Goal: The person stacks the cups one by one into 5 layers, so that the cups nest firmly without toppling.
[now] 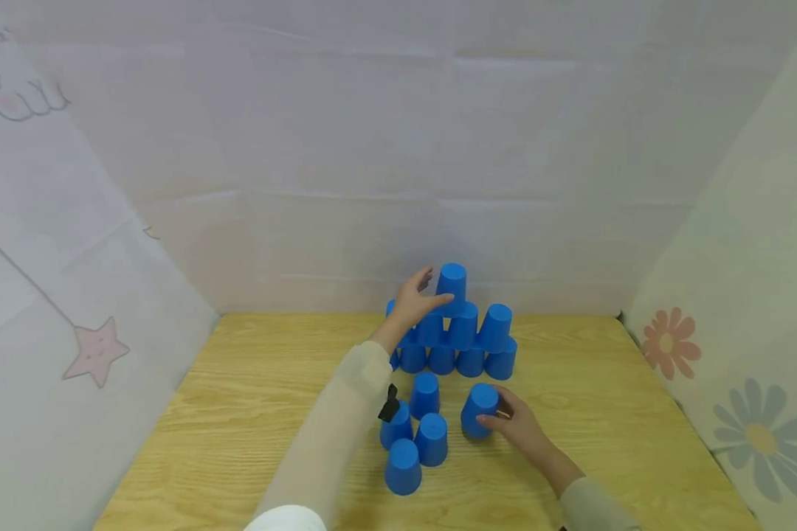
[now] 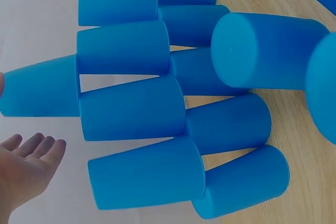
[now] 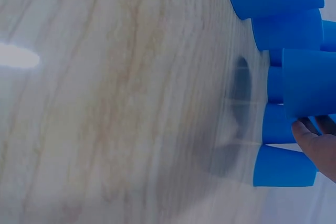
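Note:
Upside-down blue cups form a tiered wall on the table, with one third-tier cup [image 1: 453, 284] on top of the second row [image 1: 463, 328]. My left hand [image 1: 415, 299] is around that top cup. In the left wrist view its fingers [image 2: 50, 150] are extended and apart from the cup, while the thumb is at the cup's far end, only partly in view. My right hand [image 1: 519, 425] grips another upside-down blue cup [image 1: 480, 411] in front of the wall, thumb on the near side. The right wrist view shows this held cup [image 3: 311, 83] above the table surface.
Several more upside-down blue cups [image 1: 432, 440] stand close together on the wooden table [image 1: 259, 420], left of my right hand. A small black object [image 1: 389, 404] is at my left sleeve. White sheets with drawings [image 1: 398, 147] enclose the table's back and sides.

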`<state>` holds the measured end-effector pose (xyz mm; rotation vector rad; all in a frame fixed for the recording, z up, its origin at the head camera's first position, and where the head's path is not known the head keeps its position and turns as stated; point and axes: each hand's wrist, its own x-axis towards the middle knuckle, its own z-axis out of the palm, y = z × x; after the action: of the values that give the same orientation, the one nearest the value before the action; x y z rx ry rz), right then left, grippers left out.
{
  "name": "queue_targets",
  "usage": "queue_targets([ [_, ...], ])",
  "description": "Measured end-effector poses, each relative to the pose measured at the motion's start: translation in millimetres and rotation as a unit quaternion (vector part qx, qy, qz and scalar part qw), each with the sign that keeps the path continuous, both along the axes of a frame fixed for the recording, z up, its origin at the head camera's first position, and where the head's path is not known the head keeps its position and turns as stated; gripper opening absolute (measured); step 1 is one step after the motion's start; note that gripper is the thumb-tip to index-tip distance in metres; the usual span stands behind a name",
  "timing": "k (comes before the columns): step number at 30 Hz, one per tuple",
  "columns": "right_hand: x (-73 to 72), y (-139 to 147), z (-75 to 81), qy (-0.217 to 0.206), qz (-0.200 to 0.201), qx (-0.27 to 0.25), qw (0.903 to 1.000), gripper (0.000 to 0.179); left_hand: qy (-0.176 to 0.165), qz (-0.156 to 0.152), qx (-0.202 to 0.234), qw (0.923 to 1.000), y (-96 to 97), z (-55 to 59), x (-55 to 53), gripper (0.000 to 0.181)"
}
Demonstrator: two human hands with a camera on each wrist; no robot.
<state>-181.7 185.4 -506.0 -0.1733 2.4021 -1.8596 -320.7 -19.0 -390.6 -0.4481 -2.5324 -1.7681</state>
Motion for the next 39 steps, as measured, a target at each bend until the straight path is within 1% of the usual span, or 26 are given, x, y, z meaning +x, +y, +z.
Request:
queue_targets([
  [2,-2.4,3.9,0.7,0.003,0.002,0.005,1.0,0.054,0.004,0.003,0.007,1.0,-4.0,-0.5,3.3,0.071],
  [4,-7.0,9.4,-3.5,0.012,0.007,0.009,0.9999,0.055,0.012,0.003,0.013,0.9998,-8.8,-3.0,5.6,0.07],
  [8,-8.7,14.1,3.1,0.023,0.016,0.016,0.9995,0.054,0.021,0.001,0.019,0.9996,-19.4,-7.6,9.2,0.07],
  [10,-9.2,15.9,5.7,0.027,0.023,0.014,0.9993,0.054,0.031,-0.003,0.022,0.9993,-24.7,-9.6,11.6,0.069],
  [15,-10.7,20.0,14.1,0.038,0.041,0.018,0.9983,0.055,0.038,-0.017,0.038,0.9984,-37.8,-14.5,22.1,0.068],
  [18,-12.9,23.3,20.2,0.045,0.049,0.031,0.9973,0.055,0.032,-0.021,0.052,0.9979,-45.8,-16.4,31.3,0.068],
  [20,-14.5,25.5,24.8,0.051,0.048,0.041,0.9967,0.056,0.028,-0.021,0.061,0.9975,-50.6,-15.0,39.8,0.067],
  [25,-18.6,30.2,33.6,0.065,0.05,0.059,0.9949,0.057,0.029,-0.016,0.055,0.9979,-60.2,-9.3,63.6,0.064],
  [27,-19.7,31.4,36.6,0.073,0.055,0.058,0.9941,0.057,0.031,-0.015,0.052,0.998,-63.8,-11.4,69.4,0.064],
  [29,-20.8,32.2,39.8,0.08,0.059,0.054,0.9936,0.057,0.026,-0.014,0.057,0.9979,-67.6,-16.3,73.1,0.065],
  [32,-22.0,32.6,45.6,0.086,0.055,0.051,0.9934,0.057,0.029,-0.014,0.058,0.9978,-73.7,-32.7,72.5,0.066],
  [36,-23.2,33.4,53.5,0.084,0.046,0.052,0.9941,0.06,0.029,0.003,0.048,0.9984,-80.0,-57.2,74.0,0.068],
  [39,-24.8,34.7,57.6,0.086,0.047,0.052,0.9938,0.061,0.018,0.016,0.051,0.9984,-83.6,-69.3,81.0,0.066],
])
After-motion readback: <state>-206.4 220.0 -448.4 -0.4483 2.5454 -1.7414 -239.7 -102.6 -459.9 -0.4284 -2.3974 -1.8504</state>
